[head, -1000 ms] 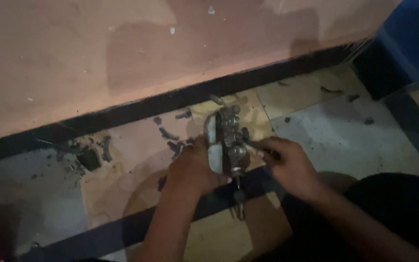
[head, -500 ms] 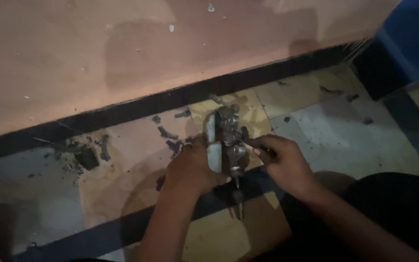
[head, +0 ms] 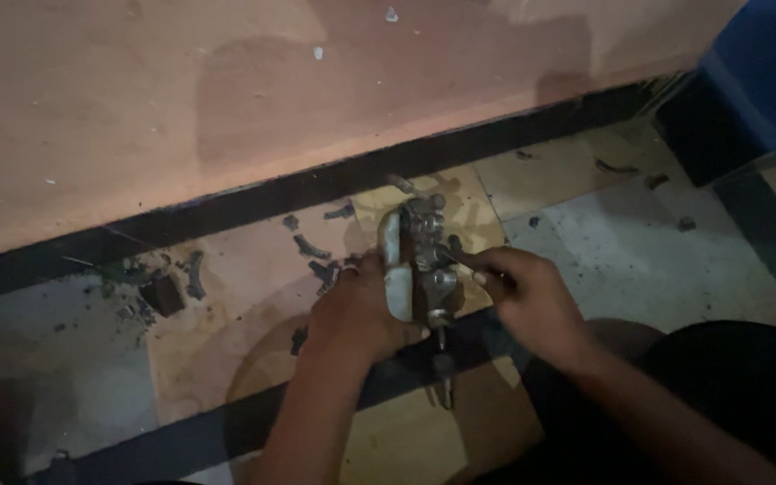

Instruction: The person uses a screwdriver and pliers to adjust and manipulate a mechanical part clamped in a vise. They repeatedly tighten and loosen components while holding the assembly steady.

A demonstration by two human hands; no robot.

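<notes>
Dim light falls on a tiled floor (head: pixel 253 359) of worn orange, yellow and grey squares crossed by dark bands, with a pinkish wall (head: pixel 226 99) rising behind a black skirting strip.

At the far left, dark small parts (head: pixel 168 292) and grit lie scattered on the tiles near the skirting, well apart from the hands. More bits (head: pixel 316 256) lie just left of the work.

The left hand (head: pixel 357 310) is clenched around the side of a metal part (head: pixel 415 265), a lumpy, grey cast piece with knobs and a stem pointing down toward the floor. It stands upright on the yellow tile, between both hands. It looks heavy, rigid and greasy, so it would likely slip; the broad flat flank under the left palm seems the surest place to grip.

The right hand (head: pixel 532 301) is closed on a thin dark tool (head: pixel 460 260), whose tip touches the part's right side.

At the far right stands a blue bin (head: pixel 756 72).
</notes>
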